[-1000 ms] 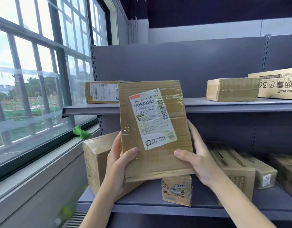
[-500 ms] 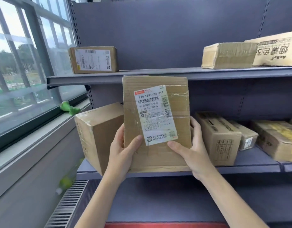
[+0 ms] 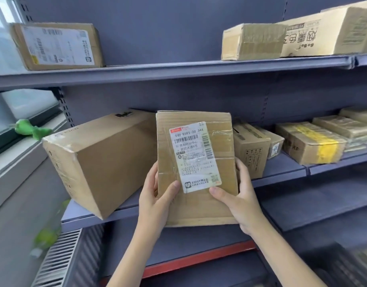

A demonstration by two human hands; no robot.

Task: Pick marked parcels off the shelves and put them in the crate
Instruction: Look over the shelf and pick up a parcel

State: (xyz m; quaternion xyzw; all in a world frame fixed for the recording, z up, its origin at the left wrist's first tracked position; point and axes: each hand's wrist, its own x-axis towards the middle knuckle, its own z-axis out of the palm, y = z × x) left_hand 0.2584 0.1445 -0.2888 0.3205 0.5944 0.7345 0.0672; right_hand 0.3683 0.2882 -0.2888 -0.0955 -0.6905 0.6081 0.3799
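Observation:
A flat brown cardboard parcel (image 3: 196,168) with a white shipping label is held upright in front of the middle shelf (image 3: 281,172). My left hand (image 3: 155,197) grips its lower left edge, thumb on the front face. My right hand (image 3: 238,199) grips its lower right edge, thumb just below the label. The crate is not in view.
A large box (image 3: 95,162) overhangs the middle shelf at the left. Several smaller parcels (image 3: 310,141) lie on that shelf to the right. The upper shelf (image 3: 178,71) carries a labelled parcel (image 3: 56,46) and boxes (image 3: 253,41). A radiator grille (image 3: 56,259) and window sill are at the left.
The parcel and both hands have come down from the level of the upper shelf to the front of the middle shelf. My view has tilted downward. Both grips are unchanged.

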